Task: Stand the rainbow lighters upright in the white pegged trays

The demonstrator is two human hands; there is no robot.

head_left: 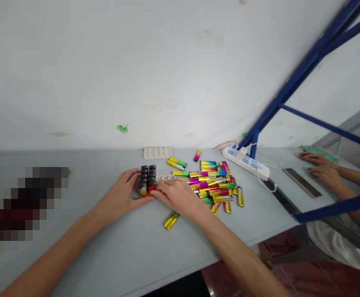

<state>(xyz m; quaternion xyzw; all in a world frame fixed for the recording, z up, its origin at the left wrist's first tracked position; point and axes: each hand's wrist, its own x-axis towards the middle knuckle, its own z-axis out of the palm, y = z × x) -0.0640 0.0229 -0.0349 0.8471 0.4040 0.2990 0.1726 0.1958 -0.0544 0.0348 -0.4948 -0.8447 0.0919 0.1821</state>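
A white tray lies on the grey table, with two short rows of upright lighters standing in its left end. My left hand cups the left side of those lighters, thumb along the front. My right hand rests palm down over the tray's front, fingertips pinched at the bottom of a red lighter in the nearest row. Right of my hand lies a pile of shiny multicoloured lighters. One yellow lighter lies alone near my right wrist.
A second white tray lies by the wall. A white power strip and a blue metal frame stand at the right. Another person's hands work there beside a dark strip. A blurred patch covers the left.
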